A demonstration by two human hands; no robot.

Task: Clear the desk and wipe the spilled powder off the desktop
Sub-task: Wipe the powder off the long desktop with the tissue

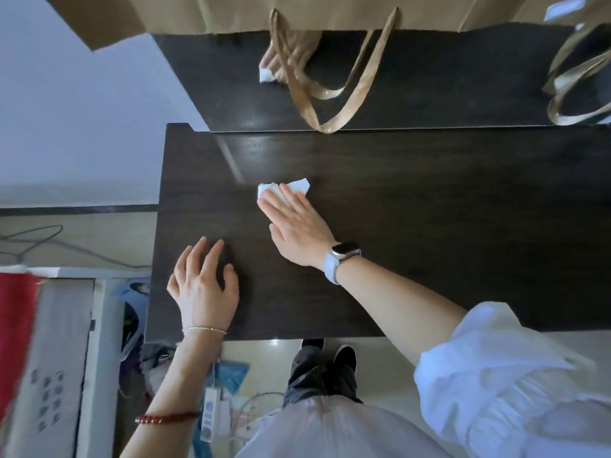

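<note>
The dark wooden desktop [413, 233] fills the middle of the head view. My right hand [294, 223] lies flat with straight fingers on a crumpled white tissue [299, 186] and presses it onto the desk near its centre. My left hand [203, 285] rests on the desk near the front left corner, fingers spread and slightly bent, holding nothing. A faint pale streak [233, 163] runs across the wood just left of the tissue. The glossy back panel [429, 84] mirrors my hand and the tissue.
A brown paper bag [330, 11] with gold ribbon handles [344, 107] hangs over the back panel. A second handle [575, 84] is at the right. Left of the desk are a white wall, cables, a box and a power strip [208, 411] on the floor.
</note>
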